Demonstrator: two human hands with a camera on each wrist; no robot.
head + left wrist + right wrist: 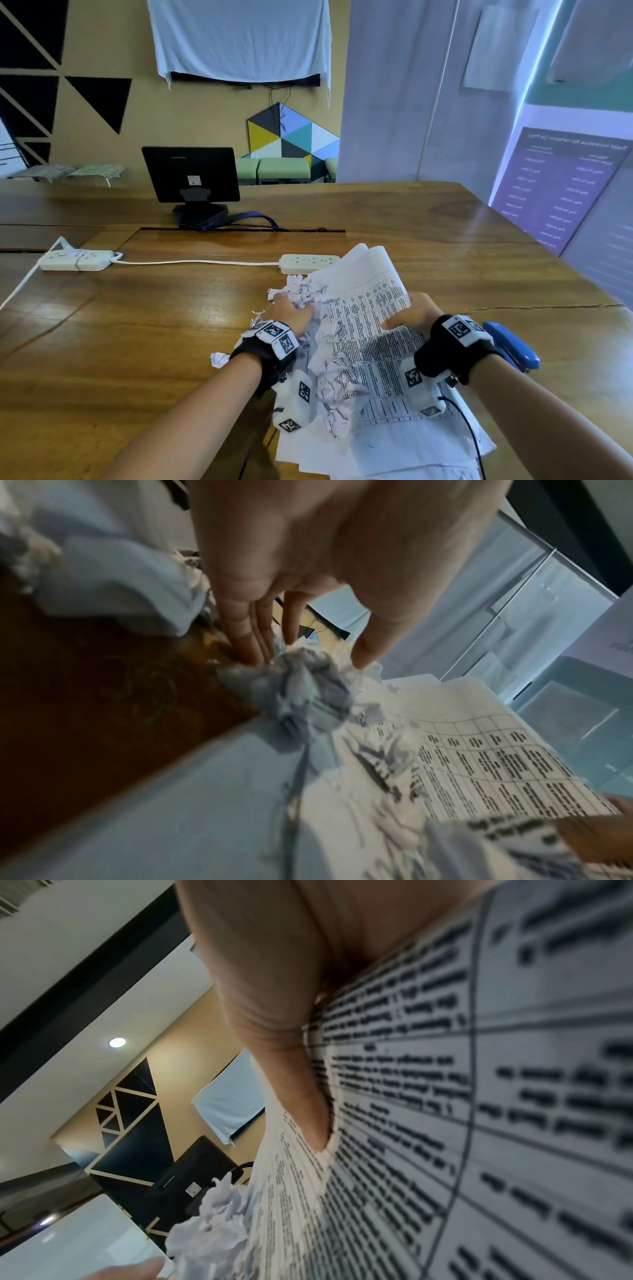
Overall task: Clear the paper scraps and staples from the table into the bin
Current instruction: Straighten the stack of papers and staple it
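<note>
A stack of printed sheets (370,308) lies on the wooden table (137,342) in front of me, its far right part lifted and curled. My right hand (407,317) pinches that raised edge, thumb (291,1069) on the printed face (479,1123). Crumpled paper scraps (301,291) are heaped at the sheets' left edge, and more scraps (337,380) lie on the sheets. My left hand (291,313) rests on the heap with straight fingers (246,642) touching a crumpled ball (308,691). One scrap (219,359) lies apart by my left wrist. I cannot make out staples or a bin.
A blue stapler (513,346) sits just right of my right wrist. Two white power strips (310,263) (76,260) joined by a cable lie beyond the papers. A black monitor (190,174) stands at the table's far side.
</note>
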